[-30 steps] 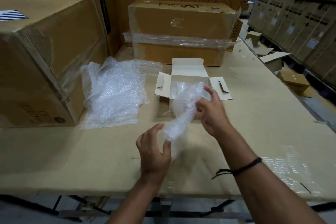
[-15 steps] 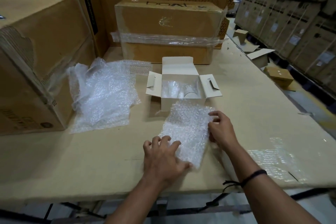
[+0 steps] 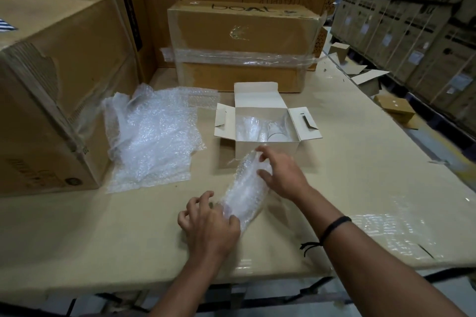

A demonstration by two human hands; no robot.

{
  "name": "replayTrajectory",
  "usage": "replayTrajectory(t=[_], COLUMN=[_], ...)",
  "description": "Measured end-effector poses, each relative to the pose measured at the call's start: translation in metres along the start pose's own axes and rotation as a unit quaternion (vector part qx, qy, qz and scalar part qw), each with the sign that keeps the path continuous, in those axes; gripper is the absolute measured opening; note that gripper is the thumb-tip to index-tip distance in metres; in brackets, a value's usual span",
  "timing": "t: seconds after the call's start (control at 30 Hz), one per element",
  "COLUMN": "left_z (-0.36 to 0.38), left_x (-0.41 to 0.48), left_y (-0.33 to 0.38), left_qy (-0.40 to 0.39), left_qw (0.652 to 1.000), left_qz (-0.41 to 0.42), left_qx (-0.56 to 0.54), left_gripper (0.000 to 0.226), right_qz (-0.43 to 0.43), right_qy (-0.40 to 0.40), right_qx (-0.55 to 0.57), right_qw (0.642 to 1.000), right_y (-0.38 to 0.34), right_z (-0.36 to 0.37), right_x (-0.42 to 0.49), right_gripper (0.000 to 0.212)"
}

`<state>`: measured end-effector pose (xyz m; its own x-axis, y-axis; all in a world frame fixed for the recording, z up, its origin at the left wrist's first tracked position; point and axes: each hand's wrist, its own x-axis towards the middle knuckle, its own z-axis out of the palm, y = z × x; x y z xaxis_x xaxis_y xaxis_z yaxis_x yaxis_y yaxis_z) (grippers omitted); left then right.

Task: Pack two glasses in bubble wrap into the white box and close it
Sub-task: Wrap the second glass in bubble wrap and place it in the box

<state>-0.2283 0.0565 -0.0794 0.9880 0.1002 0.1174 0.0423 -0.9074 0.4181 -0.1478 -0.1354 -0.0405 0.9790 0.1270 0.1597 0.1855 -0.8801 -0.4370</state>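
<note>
1. The wrapped bundle (image 3: pixel 244 188), a roll of bubble wrap with something clear inside that I cannot make out, lies slantwise on the tabletop (image 3: pixel 360 162). It is toward the middle of the near edge, and its far end is just in front of the white box (image 3: pixel 268 148).
2. The left hand (image 3: pixel 208 224) grasps the near end of the roll, with curled fingers and the thumb pressed against the wrap.
3. The right hand (image 3: pixel 283 175) reaches over the far end, its fingers spread and bent round it, tips on the wrap.
4. The white box stands in the middle of the tabletop with its lid flap raised at the back and both side flaps spread out. Inside are a clear wrapped shape (image 3: pixel 248 128) on the left and a pale round one (image 3: pixel 277 132) beside it. I cannot tell what either is.
5. A pile of loose bubble wrap (image 3: pixel 154 136) lies left of the white box, reaching the large brown carton (image 3: pixel 51 85) at the left edge.
6. A taped brown carton (image 3: pixel 242 46) stands at the far edge, right behind the white box.
7. A black cord bracelet (image 3: pixel 334 226) is on the right wrist, and a shiny patch of clear tape (image 3: pixel 386 234) covers the tabletop near the near right corner.
</note>
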Motion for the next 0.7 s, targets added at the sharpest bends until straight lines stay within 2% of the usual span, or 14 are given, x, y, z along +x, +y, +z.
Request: replayTrajectory(t=[0.1,0.17,0.23,0.3,0.33,0.37,0.43,0.47,0.53,0.6,0.7], left_z=[-0.008,-0.014,-0.019,-0.018,-0.013,-0.01,-0.004,-0.002,-0.001,0.0,-0.001], left_x=[-0.001,-0.002,-0.003,-0.003,-0.005,-0.005,-0.003,0.0,0.005,0.014,0.031], left_y=[-0.011,-0.016,-0.016,-0.011,-0.011,-0.011,-0.012,-0.014,-0.014,-0.015,-0.018], left_qy=[0.015,0.061,0.1,0.081,0.06,0.033,-0.013,-0.017,-0.015,-0.02,-0.034], left_qw=[0.999,0.992,0.978,0.961,0.957,0.96,0.97,0.973,0.978,0.982,0.987], left_qz=[-0.003,0.04,0.151,0.26,0.284,0.279,0.238,0.222,0.204,0.189,0.154], left_qx=[-0.05,-0.103,-0.101,-0.049,-0.013,0.02,0.054,0.055,0.044,0.02,-0.008], left_gripper=[0.065,0.075,0.07,0.052,0.043,0.044,0.06,0.063,0.055,0.045,0.05], right_qz=[-0.037,-0.031,-0.018,-0.026,-0.029,-0.033,-0.03,-0.026,-0.018,-0.019,-0.033], right_qy=[-0.021,-0.048,-0.067,-0.054,-0.042,-0.033,-0.064,-0.095,-0.138,-0.124,-0.101], right_qx=[-0.084,-0.119,-0.106,-0.091,-0.082,-0.073,-0.085,-0.104,-0.128,-0.128,-0.152], right_qw=[0.996,0.991,0.992,0.994,0.995,0.996,0.994,0.99,0.982,0.984,0.983], right_y=[-0.005,0.0,0.008,0.012,0.014,0.016,0.019,0.02,0.025,0.03,0.035], right_z=[0.023,0.035,0.041,0.038,0.034,0.029,0.016,0.012,0.01,0.012,0.011], right_x=[0.006,0.008,0.007,0.004,0.001,-0.002,-0.008,-0.011,-0.015,-0.017,-0.012], right_gripper=[0.027,0.018,0.029,0.035,0.04,0.049,0.064,0.065,0.064,0.065,0.056])
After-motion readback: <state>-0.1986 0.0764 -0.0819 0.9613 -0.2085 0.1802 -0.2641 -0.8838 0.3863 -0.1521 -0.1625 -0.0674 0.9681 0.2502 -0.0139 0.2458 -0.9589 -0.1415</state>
